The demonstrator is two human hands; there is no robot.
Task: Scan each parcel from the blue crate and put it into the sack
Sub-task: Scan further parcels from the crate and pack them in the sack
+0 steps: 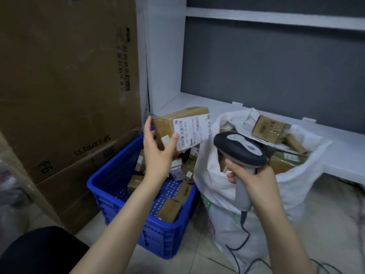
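The person's right hand (254, 180) was wrapped tight around the grey handle of a barcode scanner (240, 149), with the scanner head aimed up and left at the parcel. The scanner's cable (245, 232) dangled down in front of the sack.

The left hand (158, 153) held a brown cardboard parcel (181, 127) up in the air above the crate. Its thumb pressed the near face right by the white label (192, 133), and its fingers curled round the far left edge.

Below sat the blue crate (158, 234) on the tiled floor (197, 260), with a few small parcels (169, 210) in it, partly hidden by the left forearm. Just beside it on the right stood the white sack (223, 224), mouth open, with boxes (266, 128) inside. The scanner and right hand blocked some of the opening.

Farther back on the left were big stacked cardboard boxes (65, 86), then a white shelf (197, 103) against a grey wall (276, 66).
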